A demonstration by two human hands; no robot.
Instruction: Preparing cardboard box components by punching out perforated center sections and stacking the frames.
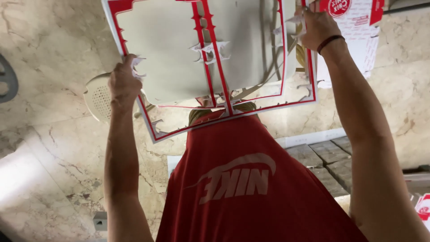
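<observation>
- While both arms reach forward, the marble floor (pixel 53 148) fills the view from 7 to 11 o'clock: glossy beige slabs veined in grey, and the largest thing here.
- One red shirt (pixel 251 188), soft cloth with a pale printed mark, covers the 6 o'clock area and hides the floor beneath it.
- One flat die-cut cardboard sheet (pixel 179 58), grey inside with red-and-white borders and jagged tabs, spans 12 o'clock and blocks what lies behind.
- One printed white-and-red carton (pixel 358 27) shows at 1 o'clock.
- One round cream perforated plastic piece (pixel 99 96) sits at 9 o'clock, partly behind the left arm.
- Left hand (pixel 123 83): fingers pinching the sheet's left edge.
- Right hand (pixel 318 27): fingers pinching its upper right edge; one dark wristband (pixel 330 41).
</observation>
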